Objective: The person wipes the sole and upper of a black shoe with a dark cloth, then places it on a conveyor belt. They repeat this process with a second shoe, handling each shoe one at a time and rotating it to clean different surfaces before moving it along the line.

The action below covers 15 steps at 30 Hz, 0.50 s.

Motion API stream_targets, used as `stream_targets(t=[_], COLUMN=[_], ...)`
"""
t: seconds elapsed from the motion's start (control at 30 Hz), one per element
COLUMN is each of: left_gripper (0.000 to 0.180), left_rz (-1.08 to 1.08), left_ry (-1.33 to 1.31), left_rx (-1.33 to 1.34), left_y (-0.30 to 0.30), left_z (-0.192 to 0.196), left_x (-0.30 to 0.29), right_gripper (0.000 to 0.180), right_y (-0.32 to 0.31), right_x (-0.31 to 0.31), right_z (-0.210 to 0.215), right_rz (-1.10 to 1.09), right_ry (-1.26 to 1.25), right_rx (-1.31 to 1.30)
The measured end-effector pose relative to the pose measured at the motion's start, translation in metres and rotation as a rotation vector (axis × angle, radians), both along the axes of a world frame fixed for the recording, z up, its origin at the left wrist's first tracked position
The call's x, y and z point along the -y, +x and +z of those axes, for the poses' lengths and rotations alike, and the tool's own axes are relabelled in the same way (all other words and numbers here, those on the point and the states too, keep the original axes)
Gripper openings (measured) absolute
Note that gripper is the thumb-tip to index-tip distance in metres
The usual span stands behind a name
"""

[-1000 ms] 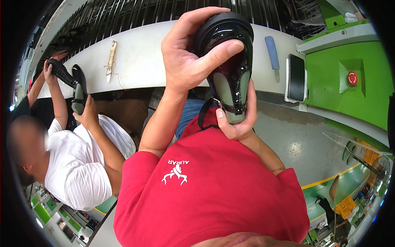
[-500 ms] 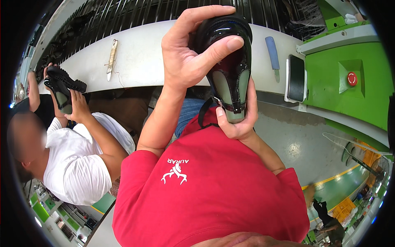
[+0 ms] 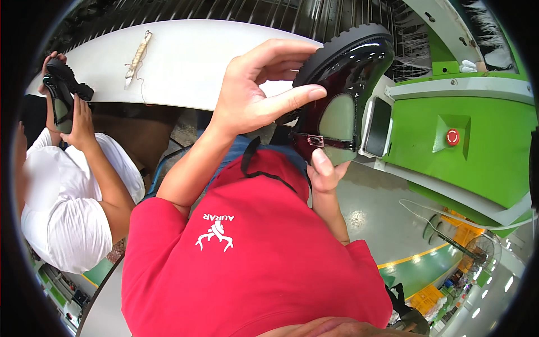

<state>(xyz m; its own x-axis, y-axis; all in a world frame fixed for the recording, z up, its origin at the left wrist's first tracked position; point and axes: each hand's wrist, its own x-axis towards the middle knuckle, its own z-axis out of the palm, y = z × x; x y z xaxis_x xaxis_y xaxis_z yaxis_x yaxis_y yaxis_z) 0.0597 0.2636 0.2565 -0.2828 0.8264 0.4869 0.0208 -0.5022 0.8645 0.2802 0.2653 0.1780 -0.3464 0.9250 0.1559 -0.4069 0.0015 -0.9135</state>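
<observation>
A glossy black shoe [image 3: 365,73] with a thick ridged sole, a buckled strap and a pale green last showing in its openings is held up in front of me. It is tilted, with its toe pointing away to the upper right and one side of the sole showing. My left hand [image 3: 252,95] grips it from the left, fingers at the sole's edge and thumb against the upper. Below, my right hand [image 3: 324,173] is closed around the heel end, thumb near the strap. Part of those fingers is hidden behind the shoe.
A white worktop [image 3: 185,62] runs across, carrying a string-wrapped tool [image 3: 136,59]. Dark rollers or bars lie beyond. To the right stand a green machine [image 3: 426,151] with a red button [image 3: 452,136] and a phone [image 3: 377,128]. At left, a co-worker [image 3: 73,202] holds black shoes [image 3: 64,84].
The shoe has turned from facing me toe-up to showing its side and sole edge. My hands and the shoe have shifted right toward the machine. The blue-handled tool is no longer visible.
</observation>
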Motion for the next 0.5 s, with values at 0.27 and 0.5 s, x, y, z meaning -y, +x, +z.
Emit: stream_targets(t=[0.27, 0.5], left_gripper=[0.036, 0.03], left_rz=[0.087, 0.116], left_ry=[-0.108, -0.128], left_rx=[-0.007, -0.011], left_y=[0.003, -0.002], left_z=[-0.008, -0.015], left_x=[0.01, 0.013], right_gripper=[0.071, 0.081], right_y=[0.006, 0.007], right_x=[-0.004, -0.008], right_z=[-0.014, -0.019], right_rz=[-0.016, 0.06], right_ry=[-0.13, -0.186], right_rx=[-0.216, -0.19])
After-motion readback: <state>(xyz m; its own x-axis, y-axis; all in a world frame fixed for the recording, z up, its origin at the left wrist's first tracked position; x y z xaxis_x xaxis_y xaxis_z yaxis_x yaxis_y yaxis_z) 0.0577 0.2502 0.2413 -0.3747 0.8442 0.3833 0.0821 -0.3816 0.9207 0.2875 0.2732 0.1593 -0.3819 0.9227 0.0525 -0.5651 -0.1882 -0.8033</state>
